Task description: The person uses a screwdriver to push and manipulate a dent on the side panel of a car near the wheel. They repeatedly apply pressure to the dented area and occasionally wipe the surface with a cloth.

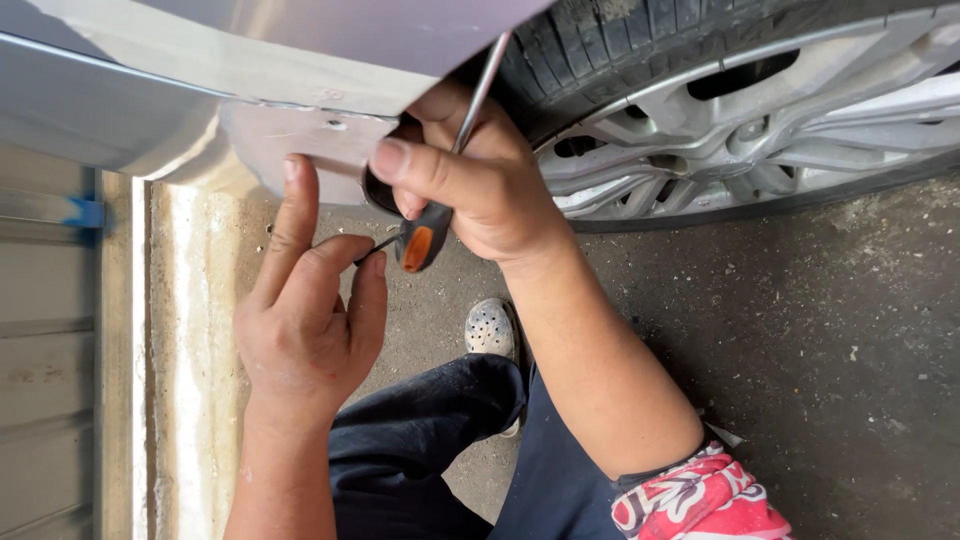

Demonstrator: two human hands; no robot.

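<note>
From my remote seat: a silver-grey car body panel [250, 60] with a paler, scuffed metal patch along its lower edge. The screwdriver [425, 235] I see has a black handle with an orange inset and a bright steel shaft. The tyre [600, 50] is black with a ribbed tread; the wheel [780, 120] beside it is silver with pale spokes. The ground [820, 340] is dark grey, flecked with light specks. I make out navy trousers [420, 430], a sleeve [700, 500] patterned red, pink and white, and a shoe [490, 328] that looks white with dark dots, though it is small in frame. A cream concrete strip [190, 350] and blue tab [85, 212] sit at left.
</note>
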